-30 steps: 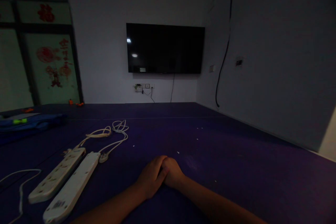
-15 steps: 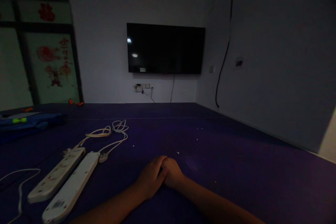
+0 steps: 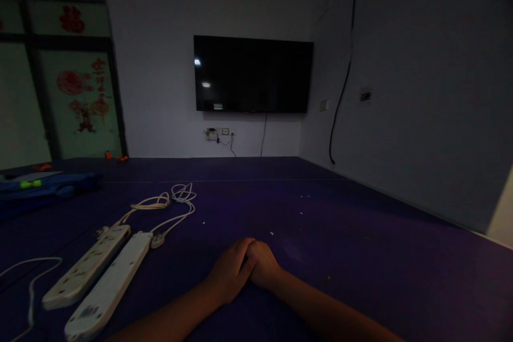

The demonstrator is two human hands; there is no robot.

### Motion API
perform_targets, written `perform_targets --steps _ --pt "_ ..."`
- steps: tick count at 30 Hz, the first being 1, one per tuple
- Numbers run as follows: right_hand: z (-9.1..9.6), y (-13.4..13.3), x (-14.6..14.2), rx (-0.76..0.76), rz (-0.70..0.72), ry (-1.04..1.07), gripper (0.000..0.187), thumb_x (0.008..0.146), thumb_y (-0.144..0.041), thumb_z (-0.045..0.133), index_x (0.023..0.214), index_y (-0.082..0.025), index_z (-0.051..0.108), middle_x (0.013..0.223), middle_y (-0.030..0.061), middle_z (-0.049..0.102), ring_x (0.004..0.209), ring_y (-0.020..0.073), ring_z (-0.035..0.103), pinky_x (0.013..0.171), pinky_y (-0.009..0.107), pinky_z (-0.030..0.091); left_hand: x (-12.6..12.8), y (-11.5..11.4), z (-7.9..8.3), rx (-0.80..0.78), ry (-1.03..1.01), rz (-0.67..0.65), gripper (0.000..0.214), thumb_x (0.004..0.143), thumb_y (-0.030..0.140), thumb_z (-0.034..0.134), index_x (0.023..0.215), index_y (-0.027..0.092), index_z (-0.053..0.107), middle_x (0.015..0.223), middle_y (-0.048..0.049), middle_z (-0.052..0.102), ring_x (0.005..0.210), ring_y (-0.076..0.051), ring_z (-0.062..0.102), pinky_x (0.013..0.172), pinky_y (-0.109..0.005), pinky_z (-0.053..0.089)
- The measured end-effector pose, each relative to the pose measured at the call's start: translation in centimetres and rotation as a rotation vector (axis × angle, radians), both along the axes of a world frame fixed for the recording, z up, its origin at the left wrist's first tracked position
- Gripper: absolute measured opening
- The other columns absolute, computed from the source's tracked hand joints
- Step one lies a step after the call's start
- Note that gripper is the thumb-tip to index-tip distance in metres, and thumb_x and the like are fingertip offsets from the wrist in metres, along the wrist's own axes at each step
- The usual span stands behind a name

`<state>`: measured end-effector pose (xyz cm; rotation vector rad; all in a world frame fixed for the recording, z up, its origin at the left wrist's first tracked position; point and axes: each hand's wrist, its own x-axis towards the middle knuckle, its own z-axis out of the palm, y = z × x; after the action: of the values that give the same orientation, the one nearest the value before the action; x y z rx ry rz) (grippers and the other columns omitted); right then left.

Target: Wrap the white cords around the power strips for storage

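My left hand (image 3: 231,273) and my right hand (image 3: 264,265) are clasped together on the dark purple tabletop (image 3: 248,197). The left is closed around the right, its fingers over the far side and its thumb across the near side. My right hand is curled into a fist shape, its fingertips hidden behind the left. No object shows between them. To the left lie two white power strips side by side: one with its sockets up (image 3: 90,264), the nearer one with its plain labelled back up (image 3: 114,283). Neither hand touches them.
Looped white cables (image 3: 182,195) and a plug (image 3: 157,240) lie beyond the strips. Another white cable (image 3: 32,288) curves at the left edge. A blue cloth bundle (image 3: 60,184) and small orange objects (image 3: 121,158) are farther off. A black television (image 3: 253,75) hangs on the wall.
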<state>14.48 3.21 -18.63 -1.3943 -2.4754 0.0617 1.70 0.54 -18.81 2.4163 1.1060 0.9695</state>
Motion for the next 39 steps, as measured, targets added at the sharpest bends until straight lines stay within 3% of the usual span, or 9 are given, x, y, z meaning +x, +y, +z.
perform_targets --steps 39 --pt "0.31 -0.25 -0.08 -0.012 0.008 0.004 0.021 0.073 -0.02 0.051 0.081 -0.014 0.069 0.082 0.0098 0.071 0.078 0.0217 0.066 0.065 0.025 0.045 0.08 -0.25 0.29 -0.014 -0.01 -0.003 0.048 0.091 0.045 0.033 0.129 0.018 0.041 0.128 -0.0119 0.054 0.115 -0.022 0.051 0.099 -0.038 0.039"
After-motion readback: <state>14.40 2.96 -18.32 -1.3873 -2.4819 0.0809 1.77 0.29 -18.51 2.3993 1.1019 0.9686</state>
